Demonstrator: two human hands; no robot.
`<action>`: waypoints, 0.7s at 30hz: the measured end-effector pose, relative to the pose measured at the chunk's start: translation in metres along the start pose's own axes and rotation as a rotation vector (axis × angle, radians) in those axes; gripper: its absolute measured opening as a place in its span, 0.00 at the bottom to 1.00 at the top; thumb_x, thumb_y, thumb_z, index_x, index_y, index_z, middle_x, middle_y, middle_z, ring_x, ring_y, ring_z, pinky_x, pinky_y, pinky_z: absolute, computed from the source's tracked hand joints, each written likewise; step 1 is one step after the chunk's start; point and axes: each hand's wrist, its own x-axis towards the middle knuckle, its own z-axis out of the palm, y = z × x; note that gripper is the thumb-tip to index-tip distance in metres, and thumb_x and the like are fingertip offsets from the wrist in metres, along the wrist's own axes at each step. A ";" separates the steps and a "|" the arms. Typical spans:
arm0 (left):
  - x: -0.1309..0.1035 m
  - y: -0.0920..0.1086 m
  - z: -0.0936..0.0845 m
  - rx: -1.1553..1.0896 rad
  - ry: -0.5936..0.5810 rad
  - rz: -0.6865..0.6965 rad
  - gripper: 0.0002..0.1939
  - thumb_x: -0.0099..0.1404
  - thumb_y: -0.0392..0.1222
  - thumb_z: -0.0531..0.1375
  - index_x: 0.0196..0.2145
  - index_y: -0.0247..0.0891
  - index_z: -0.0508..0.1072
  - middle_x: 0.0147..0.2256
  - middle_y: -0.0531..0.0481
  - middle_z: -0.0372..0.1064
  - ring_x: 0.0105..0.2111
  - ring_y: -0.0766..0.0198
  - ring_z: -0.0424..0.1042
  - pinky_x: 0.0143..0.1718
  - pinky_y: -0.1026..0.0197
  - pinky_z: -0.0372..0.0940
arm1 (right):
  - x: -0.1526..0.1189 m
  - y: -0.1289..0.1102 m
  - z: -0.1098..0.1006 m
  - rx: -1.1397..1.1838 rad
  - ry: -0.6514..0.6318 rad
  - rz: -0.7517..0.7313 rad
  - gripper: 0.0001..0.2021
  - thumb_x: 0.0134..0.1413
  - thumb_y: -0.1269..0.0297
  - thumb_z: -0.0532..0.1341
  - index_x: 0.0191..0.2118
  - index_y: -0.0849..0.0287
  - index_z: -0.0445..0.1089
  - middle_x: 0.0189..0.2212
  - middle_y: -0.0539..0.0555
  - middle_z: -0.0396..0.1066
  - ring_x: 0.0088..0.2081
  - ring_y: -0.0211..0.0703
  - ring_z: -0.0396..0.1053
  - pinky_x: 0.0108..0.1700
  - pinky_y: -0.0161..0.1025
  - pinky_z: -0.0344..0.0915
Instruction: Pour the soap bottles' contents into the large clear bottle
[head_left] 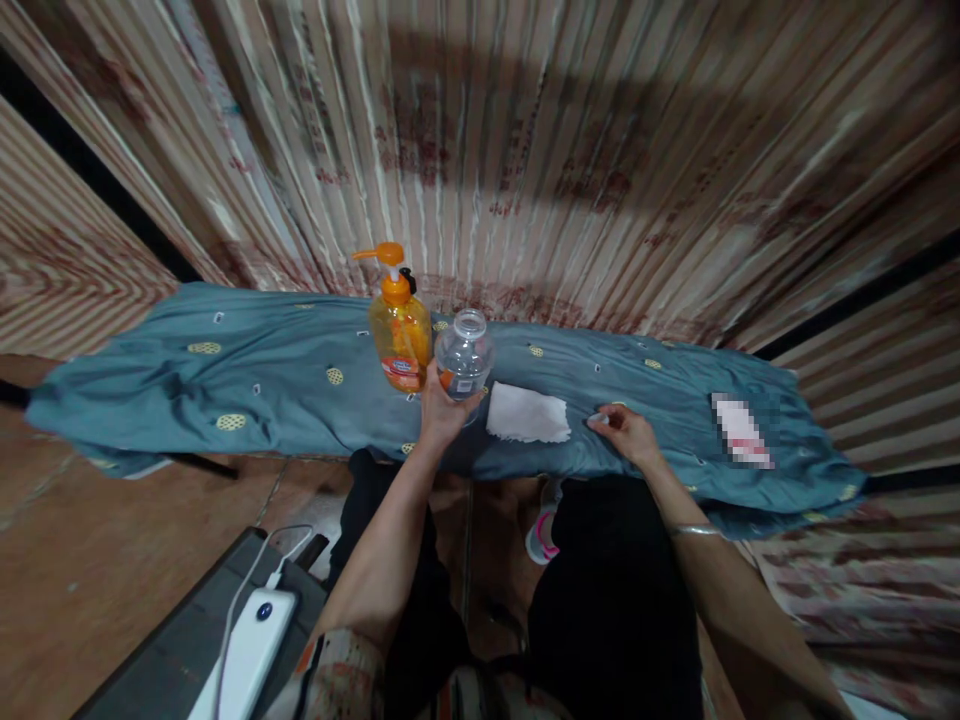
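Observation:
My left hand (442,410) is wrapped round the lower part of a clear plastic bottle (466,350), which stands upright with its mouth uncapped. Just left of it is a pump bottle (401,335) of orange liquid with an orange pump head turned to the left. A folded white cloth or paper towel (529,413) lies flat on the table, between my two hands. My right hand (628,433) pinches a small whitish bottle cap (598,418) close to the tabletop, right of the white piece.
A blue-green cloth with yellow pineapple prints (300,400) covers the narrow table. At its right end lies a blurred-out white and pink item (741,430). Behind hangs a striped curtain (487,150). A white power bank (251,640) with a cable rests on a dark surface at lower left.

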 end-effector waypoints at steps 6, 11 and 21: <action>-0.003 0.000 0.000 -0.028 0.003 -0.020 0.45 0.46 0.39 0.75 0.60 0.40 0.63 0.58 0.38 0.72 0.59 0.48 0.74 0.61 0.49 0.68 | -0.004 0.019 -0.003 -0.112 -0.185 0.075 0.16 0.67 0.58 0.65 0.57 0.56 0.71 0.55 0.58 0.73 0.50 0.51 0.75 0.50 0.52 0.75; -0.003 -0.002 0.001 -0.086 0.000 -0.008 0.55 0.45 0.38 0.76 0.67 0.39 0.55 0.65 0.35 0.65 0.65 0.48 0.67 0.67 0.49 0.62 | -0.006 0.011 -0.006 -0.118 -0.128 0.017 0.18 0.67 0.58 0.65 0.58 0.57 0.70 0.56 0.59 0.72 0.51 0.52 0.75 0.51 0.55 0.75; -0.007 -0.016 0.001 -0.121 0.005 0.085 0.63 0.43 0.47 0.78 0.70 0.39 0.51 0.70 0.32 0.55 0.71 0.44 0.57 0.72 0.44 0.53 | -0.009 -0.078 -0.024 0.064 0.027 -0.240 0.33 0.61 0.44 0.61 0.65 0.58 0.65 0.58 0.68 0.75 0.51 0.63 0.79 0.54 0.61 0.74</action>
